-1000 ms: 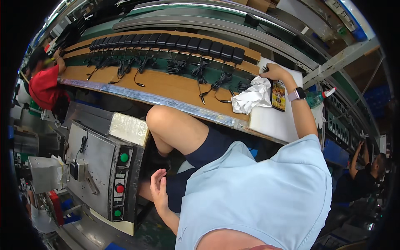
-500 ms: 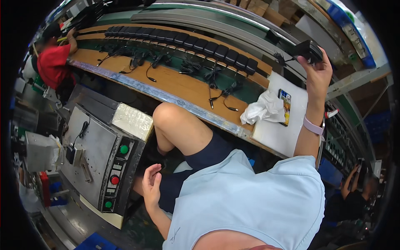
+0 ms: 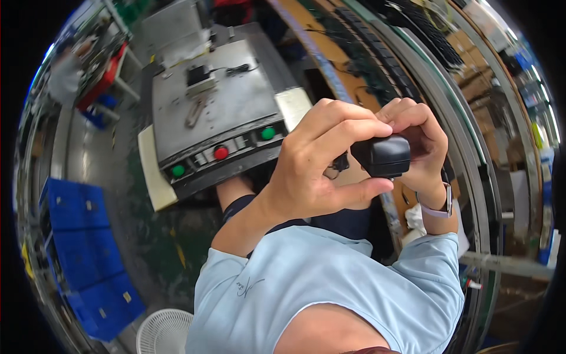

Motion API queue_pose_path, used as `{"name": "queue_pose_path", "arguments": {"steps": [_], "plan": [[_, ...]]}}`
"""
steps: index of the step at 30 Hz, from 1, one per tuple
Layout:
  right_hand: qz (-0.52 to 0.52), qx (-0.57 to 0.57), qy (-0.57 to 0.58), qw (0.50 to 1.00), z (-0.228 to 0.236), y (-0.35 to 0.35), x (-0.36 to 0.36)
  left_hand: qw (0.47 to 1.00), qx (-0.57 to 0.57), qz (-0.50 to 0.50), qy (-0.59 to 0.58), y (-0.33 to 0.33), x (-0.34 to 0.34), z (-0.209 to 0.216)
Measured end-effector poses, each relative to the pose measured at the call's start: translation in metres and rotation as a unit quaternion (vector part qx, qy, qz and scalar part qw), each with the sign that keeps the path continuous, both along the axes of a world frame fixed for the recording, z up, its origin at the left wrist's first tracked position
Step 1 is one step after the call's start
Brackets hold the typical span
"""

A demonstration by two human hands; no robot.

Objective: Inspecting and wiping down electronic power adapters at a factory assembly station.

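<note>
Up in front of my chest I have a black power adapter, a small block with rounded edges. My left hand is closed round its near end, with the fingers over the top and the thumb below. On the far side my right hand also grips it, its fingers bent and partly hidden behind the block. A bit of dark cord shows beside my left palm. Another black adapter with a coiled cord lies on a metal-topped machine to the left.
The machine's front panel has green and red buttons. A row of black adapters lines the bench on the right. Blue bins and a white basket stand at the left. A person is at the far left.
My right hand has brought the adapter from the upper right to before my chest. My left hand has risen from my lap and taken hold of it too. The view has turned left toward the machine.
</note>
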State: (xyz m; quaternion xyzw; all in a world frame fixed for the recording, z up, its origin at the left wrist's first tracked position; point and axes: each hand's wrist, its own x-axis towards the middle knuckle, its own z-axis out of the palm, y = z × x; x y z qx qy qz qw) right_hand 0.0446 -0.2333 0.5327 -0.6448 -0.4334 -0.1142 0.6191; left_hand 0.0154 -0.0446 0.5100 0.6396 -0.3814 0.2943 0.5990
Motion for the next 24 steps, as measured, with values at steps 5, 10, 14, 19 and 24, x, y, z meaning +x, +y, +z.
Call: {"name": "queue_pose_path", "arguments": {"steps": [5,10,14,19,24], "plan": [[0.043,-0.081,-0.002,0.996,-0.016,0.03,0.019,0.993,0.032,0.114,0.005,0.028,-0.009,-0.027],[0.104,-0.119,-0.016,0.987,-0.036,0.064,0.035,0.983,0.021,0.174,0.044,0.053,-0.017,-0.05],[0.177,-0.126,0.127,0.968,-0.068,0.094,0.055,0.969,-0.04,0.14,0.199,0.081,-0.004,-0.075],[0.094,0.004,0.454,0.886,-0.107,0.097,0.095,0.888,-0.2,0.262,0.321,0.201,0.084,-0.144],[0.127,0.082,0.492,0.857,-0.084,0.105,0.16,0.905,-0.038,0.388,0.173,0.277,0.168,-0.174]]}}
